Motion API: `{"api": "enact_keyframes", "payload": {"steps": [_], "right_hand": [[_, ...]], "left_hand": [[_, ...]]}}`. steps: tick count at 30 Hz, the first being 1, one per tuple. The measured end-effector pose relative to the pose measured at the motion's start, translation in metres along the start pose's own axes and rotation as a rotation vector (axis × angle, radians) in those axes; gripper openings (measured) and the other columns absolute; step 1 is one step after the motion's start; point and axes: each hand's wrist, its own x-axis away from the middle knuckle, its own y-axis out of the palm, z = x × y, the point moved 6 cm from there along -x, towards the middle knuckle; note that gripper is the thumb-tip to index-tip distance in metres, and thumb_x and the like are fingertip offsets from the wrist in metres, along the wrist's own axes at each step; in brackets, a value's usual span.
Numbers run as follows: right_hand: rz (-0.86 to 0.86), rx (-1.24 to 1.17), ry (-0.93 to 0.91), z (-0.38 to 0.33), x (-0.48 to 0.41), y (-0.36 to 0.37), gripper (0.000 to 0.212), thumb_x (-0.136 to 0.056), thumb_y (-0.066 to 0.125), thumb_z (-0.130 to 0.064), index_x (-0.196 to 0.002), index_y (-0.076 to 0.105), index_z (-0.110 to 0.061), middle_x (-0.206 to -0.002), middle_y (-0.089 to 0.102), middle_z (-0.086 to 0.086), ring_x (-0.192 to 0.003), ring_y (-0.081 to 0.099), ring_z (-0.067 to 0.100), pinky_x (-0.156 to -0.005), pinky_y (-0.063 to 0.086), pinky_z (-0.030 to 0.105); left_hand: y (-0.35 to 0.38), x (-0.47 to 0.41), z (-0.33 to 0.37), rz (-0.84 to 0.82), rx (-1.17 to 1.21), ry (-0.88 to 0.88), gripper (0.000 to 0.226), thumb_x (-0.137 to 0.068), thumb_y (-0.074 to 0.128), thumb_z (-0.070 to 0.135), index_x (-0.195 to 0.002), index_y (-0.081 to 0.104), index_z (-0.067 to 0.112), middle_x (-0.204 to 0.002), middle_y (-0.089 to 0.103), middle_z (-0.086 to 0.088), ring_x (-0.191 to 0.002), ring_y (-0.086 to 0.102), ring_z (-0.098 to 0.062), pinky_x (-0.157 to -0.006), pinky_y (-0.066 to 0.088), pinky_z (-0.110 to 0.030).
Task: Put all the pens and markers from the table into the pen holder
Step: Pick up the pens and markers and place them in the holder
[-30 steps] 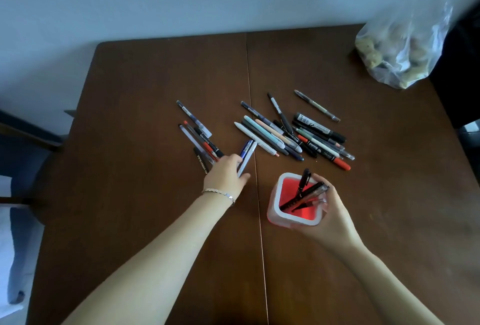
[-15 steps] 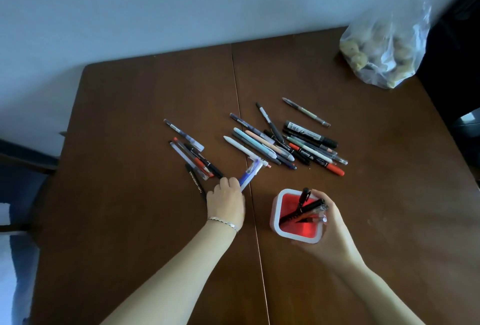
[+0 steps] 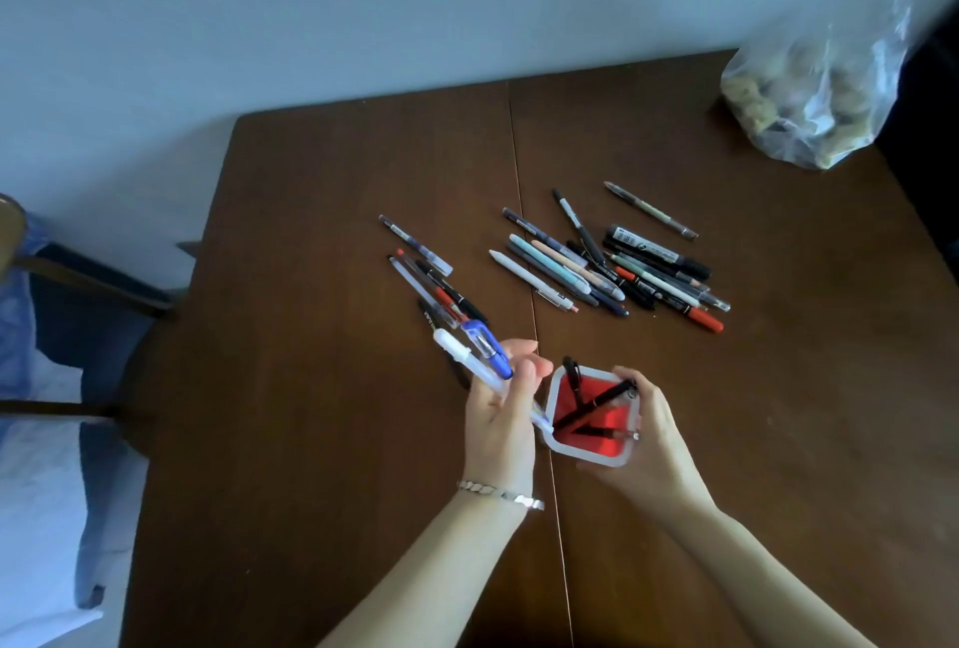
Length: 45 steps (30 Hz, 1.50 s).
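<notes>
My left hand [image 3: 501, 414] grips two pens [image 3: 475, 354], one white and one with a blue cap, lifted off the table with their tips at the left rim of the pen holder [image 3: 591, 455]. The holder is white outside and red inside, with several dark pens leaning in it. My right hand [image 3: 651, 432] wraps around its right side. A small group of pens [image 3: 436, 284] lies on the table above my left hand. A larger pile of pens and markers [image 3: 617, 266] lies beyond the holder.
A clear plastic bag [image 3: 809, 92] with lumpy contents sits at the table's far right corner. The brown wooden table [image 3: 322, 440] has a seam down its middle. A chair with blue fabric [image 3: 46, 336] stands at the left, and a pale wall lies behind.
My left hand picked the two pens off the table and carried them back to the holder's left rim. My right hand stayed on the holder. The camera view shifted.
</notes>
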Motion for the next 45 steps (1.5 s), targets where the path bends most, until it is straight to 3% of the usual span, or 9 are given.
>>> {"api": "enact_keyframes", "payload": {"steps": [6,9,16,20,25,29,33,39,45], "right_hand": [[-0.003,-0.024,-0.021,0.003,-0.001,0.001,0.095,-0.051,0.090,-0.018,-0.124,0.031,-0.030,-0.123,0.039,-0.011,-0.101,0.051,0.003,-0.083,0.040,0.013],[0.006,-0.016,-0.032,0.008,-0.002,0.002,0.098,-0.050,0.090,-0.017,-0.129,0.033,-0.021,-0.125,0.039,-0.008,-0.107,0.049,0.009,-0.088,0.043,0.022],[0.014,-0.015,-0.052,0.009,-0.001,0.002,0.099,-0.050,0.091,-0.012,-0.122,0.027,-0.035,-0.122,0.039,-0.008,-0.105,0.050,0.009,-0.085,0.045,0.023],[-0.026,-0.001,-0.059,0.013,-0.001,0.004,0.098,-0.051,0.090,-0.013,-0.127,0.031,-0.030,-0.128,0.041,-0.005,-0.112,0.054,0.018,-0.088,0.055,0.040],[-0.003,0.016,-0.073,0.009,-0.001,0.003,0.095,-0.052,0.090,-0.015,-0.126,0.032,-0.028,-0.123,0.041,-0.008,-0.111,0.055,0.017,-0.089,0.051,0.030],[0.002,0.025,-0.075,0.008,-0.002,0.002,0.095,-0.052,0.090,-0.014,-0.123,0.029,-0.032,-0.123,0.039,-0.010,-0.109,0.052,0.013,-0.088,0.051,0.028],[-0.009,0.043,-0.074,0.013,-0.004,0.002,0.098,-0.051,0.090,-0.017,-0.125,0.028,-0.031,-0.124,0.039,-0.012,-0.108,0.050,0.007,-0.081,0.046,0.006],[-0.021,0.035,-0.051,0.016,-0.006,0.002,0.100,-0.048,0.091,-0.018,-0.123,0.026,-0.035,-0.120,0.038,-0.021,-0.110,0.045,-0.014,-0.080,0.042,-0.002],[-0.047,0.057,-0.045,0.017,-0.006,0.003,0.101,-0.047,0.092,-0.015,-0.123,0.027,-0.031,-0.124,0.038,-0.010,-0.104,0.049,-0.004,-0.080,0.035,-0.009]], "left_hand": [[0.023,-0.004,-0.019,-0.048,-0.388,0.105,0.022,-0.084,0.057,0.002,-0.076,0.066,0.021,-0.081,0.066,0.014,-0.078,0.062,0.002,-0.070,0.048,-0.008],[0.026,-0.004,-0.023,-0.146,-0.587,0.195,0.020,-0.084,0.059,0.008,-0.102,0.062,0.017,-0.101,0.064,0.004,-0.090,0.057,0.000,-0.071,0.042,0.003],[-0.006,-0.009,0.006,-0.073,-0.710,0.603,0.018,-0.084,0.053,0.018,-0.098,0.064,0.015,-0.102,0.056,-0.001,-0.098,0.053,-0.007,-0.081,0.050,-0.016],[-0.045,-0.060,-0.004,-0.073,-1.243,0.504,0.036,-0.080,0.052,-0.008,-0.110,0.060,0.010,-0.120,0.057,-0.008,-0.110,0.053,-0.025,-0.092,0.046,-0.033],[-0.067,-0.100,-0.031,-0.403,-1.800,0.461,0.037,-0.080,0.053,-0.006,-0.111,0.055,0.014,-0.125,0.052,-0.006,-0.120,0.043,-0.030,-0.092,0.040,-0.039],[-0.073,-0.113,-0.023,-0.426,-1.846,0.521,0.023,-0.068,0.077,0.006,-0.069,0.055,0.013,-0.074,0.062,-0.004,-0.082,0.062,-0.029,-0.074,0.050,-0.041],[-0.079,-0.141,-0.001,-0.260,-1.603,0.386,0.014,-0.092,0.048,0.008,-0.078,0.047,0.010,-0.080,0.054,-0.011,-0.076,0.055,-0.027,-0.067,0.045,-0.037],[-0.093,-0.144,-0.014,-0.393,-1.612,0.219,0.030,-0.084,0.062,0.033,-0.105,0.054,0.013,-0.103,0.049,0.001,-0.094,0.052,-0.017,-0.073,0.048,-0.032],[-0.093,-0.140,-0.024,-0.488,-1.847,0.402,0.019,-0.093,0.047,0.020,-0.106,0.055,0.008,-0.107,0.059,-0.011,-0.100,0.048,-0.027,-0.081,0.041,-0.035]]}}
